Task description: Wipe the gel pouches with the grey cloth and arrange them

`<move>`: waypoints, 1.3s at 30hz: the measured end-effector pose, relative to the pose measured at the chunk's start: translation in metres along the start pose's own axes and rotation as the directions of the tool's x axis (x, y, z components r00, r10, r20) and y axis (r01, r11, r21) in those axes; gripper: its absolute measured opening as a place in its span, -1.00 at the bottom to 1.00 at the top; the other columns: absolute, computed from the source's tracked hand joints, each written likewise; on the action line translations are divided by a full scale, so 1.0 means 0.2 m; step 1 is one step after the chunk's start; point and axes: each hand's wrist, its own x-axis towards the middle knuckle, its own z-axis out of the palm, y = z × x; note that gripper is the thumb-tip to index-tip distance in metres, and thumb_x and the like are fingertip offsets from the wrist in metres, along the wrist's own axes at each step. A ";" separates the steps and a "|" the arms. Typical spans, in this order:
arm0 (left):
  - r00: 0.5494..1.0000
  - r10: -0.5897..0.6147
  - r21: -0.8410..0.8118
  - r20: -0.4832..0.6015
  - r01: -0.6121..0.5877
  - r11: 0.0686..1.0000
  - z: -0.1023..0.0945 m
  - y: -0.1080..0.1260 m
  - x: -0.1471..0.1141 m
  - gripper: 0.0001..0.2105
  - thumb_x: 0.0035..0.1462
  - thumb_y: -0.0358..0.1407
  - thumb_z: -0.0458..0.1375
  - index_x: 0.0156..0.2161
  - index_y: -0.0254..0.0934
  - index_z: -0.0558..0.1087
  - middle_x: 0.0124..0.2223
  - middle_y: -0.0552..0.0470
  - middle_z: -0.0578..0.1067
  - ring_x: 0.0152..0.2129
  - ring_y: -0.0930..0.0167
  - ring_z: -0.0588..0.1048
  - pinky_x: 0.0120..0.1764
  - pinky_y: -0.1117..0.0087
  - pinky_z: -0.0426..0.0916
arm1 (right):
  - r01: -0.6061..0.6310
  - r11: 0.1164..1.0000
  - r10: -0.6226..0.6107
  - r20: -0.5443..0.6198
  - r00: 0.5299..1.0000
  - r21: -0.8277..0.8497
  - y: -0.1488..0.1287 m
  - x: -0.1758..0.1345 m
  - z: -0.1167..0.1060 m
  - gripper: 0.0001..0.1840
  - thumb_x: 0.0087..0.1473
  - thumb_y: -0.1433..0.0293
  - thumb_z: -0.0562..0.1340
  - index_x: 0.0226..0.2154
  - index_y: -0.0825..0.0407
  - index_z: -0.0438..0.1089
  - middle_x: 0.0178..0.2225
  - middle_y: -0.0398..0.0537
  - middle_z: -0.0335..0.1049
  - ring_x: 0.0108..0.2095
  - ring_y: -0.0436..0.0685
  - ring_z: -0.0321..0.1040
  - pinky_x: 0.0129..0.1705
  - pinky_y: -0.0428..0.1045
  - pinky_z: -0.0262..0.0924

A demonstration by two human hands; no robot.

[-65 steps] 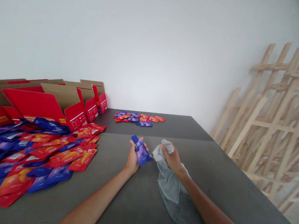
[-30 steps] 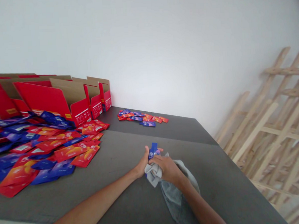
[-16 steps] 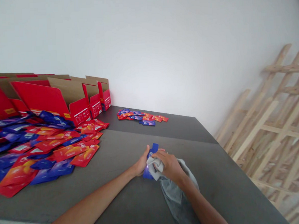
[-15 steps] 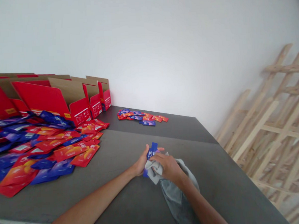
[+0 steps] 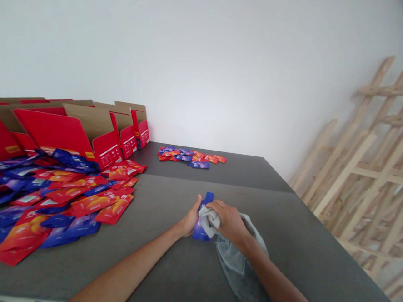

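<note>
Above the dark table, my left hand (image 5: pixel 191 219) grips a blue-purple pouch (image 5: pixel 201 231) by its side, the thumb along its edge. The pouch's narrow top points away from me. My right hand (image 5: pixel 228 220) is closed on a grey cloth (image 5: pixel 210 218), and a bunched part of it presses on the pouch's face. The rest of the cloth hangs under my right forearm onto the table. Cloth and fingers hide the middle of the pouch.
To the left lies a large heap of red and blue pouches (image 5: pixel 98 200). Open red cardboard boxes (image 5: pixel 107 150) stand behind it. A smaller group of pouches (image 5: pixel 198 158) lies at the table's back. Wooden frames (image 5: pixel 370 172) lean against the wall at right.
My right hand has moved the bunched cloth slightly over the pouch, and more of the pouch's lower end now shows. My left hand keeps its grip in nearly the same place.
</note>
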 end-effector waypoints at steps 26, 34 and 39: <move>0.998 0.012 -0.089 -0.062 -0.017 0.996 0.00 0.04 0.01 -0.39 0.28 0.14 -0.04 -0.08 -0.41 0.54 -0.33 -0.13 0.57 -0.45 0.36 0.54 -0.30 0.41 0.41 | 0.009 0.999 -0.006 0.056 0.998 -0.047 0.00 0.01 0.01 -0.71 0.18 0.48 0.22 -0.04 -0.05 0.42 -0.05 -0.04 0.50 -0.10 0.17 0.48 -0.20 -0.03 0.34; 0.990 0.027 -0.171 -0.135 -0.050 0.984 0.00 0.08 0.00 -0.53 0.25 0.11 0.04 -0.25 -0.32 0.46 -0.44 0.00 0.48 -0.56 0.41 0.49 -0.41 0.38 0.45 | -0.157 0.988 0.150 -0.224 0.963 -0.011 0.09 0.01 -0.02 -0.81 0.21 0.40 0.17 -0.13 -0.04 0.42 -0.18 -0.02 0.50 -0.20 0.17 0.47 -0.17 -0.01 0.35; 0.991 0.074 -0.072 -0.110 -0.082 0.994 -0.06 0.10 0.01 -0.62 0.14 0.03 0.25 -0.22 -0.27 0.36 -0.34 0.04 0.47 -0.50 0.44 0.49 -0.44 0.41 0.46 | -0.139 0.988 0.153 -0.294 0.943 0.067 0.09 0.01 -0.04 -0.84 0.21 0.37 0.15 -0.17 -0.02 0.40 -0.23 -0.05 0.47 -0.23 0.13 0.45 -0.18 -0.03 0.33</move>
